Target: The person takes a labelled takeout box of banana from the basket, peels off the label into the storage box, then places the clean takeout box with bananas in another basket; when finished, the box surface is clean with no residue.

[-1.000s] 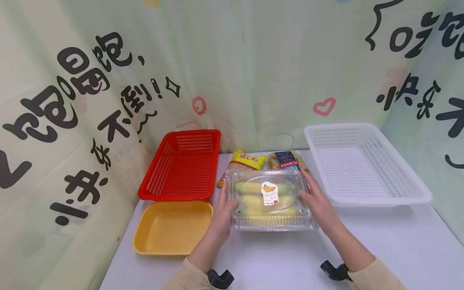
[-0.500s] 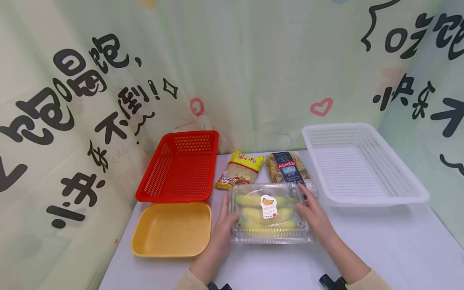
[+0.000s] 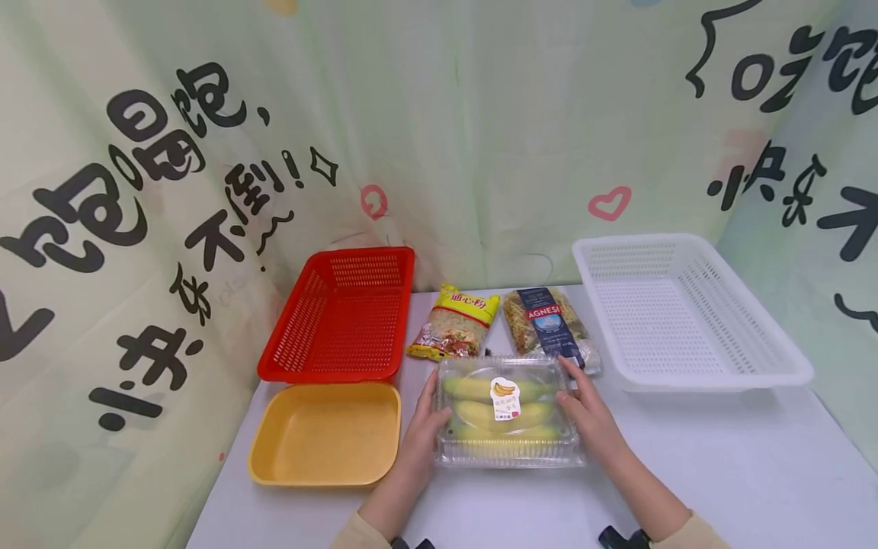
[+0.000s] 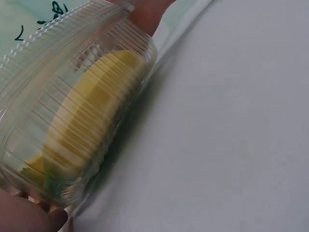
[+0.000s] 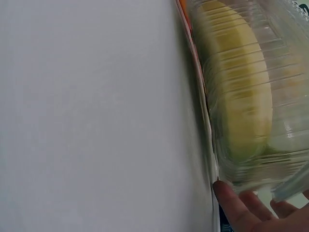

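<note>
A clear ribbed plastic box (image 3: 449,450) with a lid holds several yellow-green bananas (image 3: 473,415); a white sticker (image 3: 506,400) with a banana picture is on its lid. My left hand (image 3: 420,435) grips the box's left side, thumb on the lid's edge. On the opposite side, my right hand (image 3: 594,415) holds it the same way. In the left wrist view a banana (image 4: 91,111) shows through the ribbed wall, low over the white tabletop. Fingertips (image 5: 227,195) sit at the box's lower edge in the right wrist view. Whether its base touches the table, I cannot tell.
Behind the box lie a yellow-topped pasta bag (image 3: 458,324) and a blue-labelled pasta bag (image 3: 549,324). A red basket (image 3: 336,320) and a yellow tray (image 3: 325,438) stand at left. A white basket (image 3: 665,320) is at right, and a printed curtain (image 3: 480,137) encloses the table.
Both hands have brought the banana box down and toward the person, with most of that motion in the first half second. The two pasta bags behind it are now more fully visible.
</note>
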`<state>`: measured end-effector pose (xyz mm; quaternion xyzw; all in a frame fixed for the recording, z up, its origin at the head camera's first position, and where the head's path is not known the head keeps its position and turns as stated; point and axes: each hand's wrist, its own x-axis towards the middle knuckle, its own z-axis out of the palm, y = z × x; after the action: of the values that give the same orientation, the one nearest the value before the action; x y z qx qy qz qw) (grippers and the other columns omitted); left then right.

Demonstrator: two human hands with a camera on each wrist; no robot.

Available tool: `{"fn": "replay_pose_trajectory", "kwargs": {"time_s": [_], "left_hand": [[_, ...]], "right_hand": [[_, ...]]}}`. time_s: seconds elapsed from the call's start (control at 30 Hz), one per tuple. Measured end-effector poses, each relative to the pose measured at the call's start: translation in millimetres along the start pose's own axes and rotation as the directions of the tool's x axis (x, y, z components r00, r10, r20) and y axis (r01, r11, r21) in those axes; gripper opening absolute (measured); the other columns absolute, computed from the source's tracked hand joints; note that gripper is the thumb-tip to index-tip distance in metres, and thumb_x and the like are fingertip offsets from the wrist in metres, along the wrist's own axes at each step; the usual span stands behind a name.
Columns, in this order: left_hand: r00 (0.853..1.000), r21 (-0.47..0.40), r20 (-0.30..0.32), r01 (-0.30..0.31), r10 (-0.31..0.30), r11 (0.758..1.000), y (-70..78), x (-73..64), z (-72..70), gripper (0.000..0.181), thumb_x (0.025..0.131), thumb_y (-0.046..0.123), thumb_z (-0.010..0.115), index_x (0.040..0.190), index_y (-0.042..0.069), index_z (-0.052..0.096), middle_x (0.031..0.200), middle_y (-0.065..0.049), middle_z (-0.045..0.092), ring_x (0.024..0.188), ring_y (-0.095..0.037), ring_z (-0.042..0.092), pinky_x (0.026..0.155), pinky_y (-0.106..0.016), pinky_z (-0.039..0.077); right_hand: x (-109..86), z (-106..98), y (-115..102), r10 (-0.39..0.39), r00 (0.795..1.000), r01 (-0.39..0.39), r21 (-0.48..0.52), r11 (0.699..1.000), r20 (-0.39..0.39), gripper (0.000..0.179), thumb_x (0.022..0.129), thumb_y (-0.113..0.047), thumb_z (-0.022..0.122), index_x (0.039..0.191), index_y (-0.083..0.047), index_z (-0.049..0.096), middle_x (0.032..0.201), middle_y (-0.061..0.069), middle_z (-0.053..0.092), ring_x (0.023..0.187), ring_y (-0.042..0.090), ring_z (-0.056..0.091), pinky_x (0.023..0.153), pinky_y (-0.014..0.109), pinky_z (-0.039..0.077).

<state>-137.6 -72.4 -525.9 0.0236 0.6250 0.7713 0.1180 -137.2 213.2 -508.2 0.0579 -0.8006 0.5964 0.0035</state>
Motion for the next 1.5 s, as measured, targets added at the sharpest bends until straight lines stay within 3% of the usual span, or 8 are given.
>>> {"fn": "replay_pose_trajectory", "kwargs": {"time_s": [0.33,0.63,0.77,1.0,1.17,1.27,1.37,1.5], "left_hand": [[0.999,0.084,-0.007,-0.04,0.041,0.996,-6.2,1.3,-4.6,0.071,0.097,0.018,0.047,0.159,0.027,0.016,0.168,-0.001,0.007,0.155,-0.027,-0.005,0.123,-0.057,-0.003],[0.999,0.046,0.003,-0.041,0.041,0.998,-9.4,1.7,-5.0,0.07,0.097,0.02,0.05,0.159,0.029,0.018,0.168,0.001,0.007,0.154,-0.025,-0.003,0.123,-0.056,-0.002],[1.0,0.04,-0.005,-0.028,0.028,0.999,-11.2,0.7,-5.8,0.07,0.097,0.021,0.05,0.158,0.03,0.018,0.168,0.001,0.008,0.154,-0.027,-0.004,0.123,-0.057,-0.002],[1.0,0.022,-0.005,-0.021,0.021,1.0,-13.4,0.1,-6.9,0.067,0.098,0.023,0.049,0.157,0.034,0.02,0.167,0.003,0.009,0.154,-0.026,-0.003,0.123,-0.057,-0.001],[0.999,0.008,-0.007,-0.034,0.034,0.999,-14.0,0.4,-7.2,0.068,0.097,0.022,0.05,0.158,0.03,0.021,0.167,0.001,0.01,0.154,-0.027,-0.002,0.123,-0.056,-0.001],[0.999,-0.001,-0.001,-0.048,0.048,0.999,-14.3,0.5,-7.3,0.068,0.097,0.02,0.05,0.158,0.028,0.021,0.168,-0.001,0.009,0.154,-0.027,-0.002,0.123,-0.055,-0.002],[0.999,-0.004,0.003,-0.051,0.051,0.999,-14.0,0.1,-7.5,0.067,0.098,0.02,0.05,0.158,0.027,0.021,0.167,-0.001,0.009,0.154,-0.027,-0.002,0.124,-0.055,-0.001],[0.999,0.005,-0.003,-0.047,0.047,0.999,-12.5,-0.8,-7.9,0.067,0.098,0.02,0.05,0.158,0.028,0.021,0.167,-0.001,0.01,0.154,-0.028,-0.002,0.123,-0.056,-0.001]], "right_hand": [[1.6,2,3,0.033,0.999,-0.033,-0.035,0.999,-0.009,0.058,0.104,-0.021,0.045,0.157,-0.016,0.022,0.157,0.021,0.029,0.102,0.005,0.055,0.082,0.026,0.052],[2.8,-1,1,0.088,0.996,-0.088,-0.058,0.994,0.006,0.06,0.104,-0.023,0.047,0.158,-0.02,0.021,0.156,0.021,0.031,0.103,0.013,0.057,0.082,0.032,0.051],[4.0,-5,-3,0.138,0.989,-0.134,-0.078,0.988,0.045,0.063,0.104,-0.027,0.049,0.158,-0.02,0.019,0.148,0.026,0.041,0.109,0.027,0.061,0.084,0.036,0.053],[7.2,-19,-26,0.147,0.989,-0.145,-0.13,0.981,0.004,0.063,0.103,-0.031,0.051,0.156,-0.009,0.024,0.16,0.024,0.024,0.142,0.048,0.032,0.112,0.061,0.034],[13.1,-34,-54,0.137,0.99,-0.14,-0.201,0.969,-0.03,0.057,0.102,-0.038,0.053,0.149,-0.009,0.039,0.153,0.023,0.038,0.137,0.045,0.04,0.107,0.061,0.041],[16.4,-40,-69,0.143,0.989,-0.132,-0.279,0.951,0.022,0.049,0.1,-0.038,0.055,0.141,-0.01,0.05,0.138,0.021,0.054,0.119,0.04,0.055,0.093,0.051,0.053],[21.0,-41,-81,0.171,0.972,-0.129,-0.245,0.961,0.159,0.042,0.099,-0.03,0.059,0.133,-0.005,0.055,0.119,0.02,0.064,0.092,0.03,0.063,0.076,0.037,0.057],[27.8,-32,-89,0.223,0.888,-0.17,-0.164,0.972,0.402,0.036,0.098,-0.023,0.06,0.125,0.001,0.057,0.102,0.018,0.068,0.063,0.019,0.055,0.056,0.03,0.053]]}}
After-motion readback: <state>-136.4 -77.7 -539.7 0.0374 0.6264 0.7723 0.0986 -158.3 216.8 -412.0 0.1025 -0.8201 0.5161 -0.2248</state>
